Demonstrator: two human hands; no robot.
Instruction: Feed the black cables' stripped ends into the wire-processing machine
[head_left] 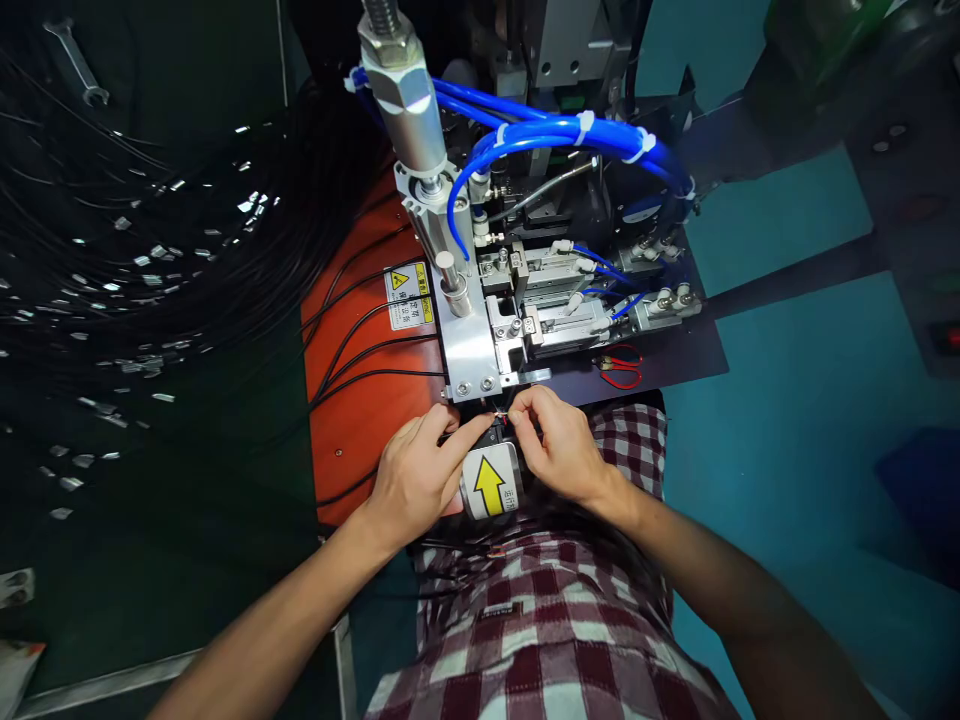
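R hand (559, 445) fingers pinched closed on wires (501, 414), L hand (420, 468) just beside, grip unclear; prob. light, bendy, fragile, best held nr tips

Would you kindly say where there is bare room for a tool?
Bare patches: the green table this side of the black cables; the orange base between cables, beside the left hand. Crowded: among those cables, and between that hand and the right hand.

Wire ends (502, 414) too small to tell, forearms (289, 600) cropped
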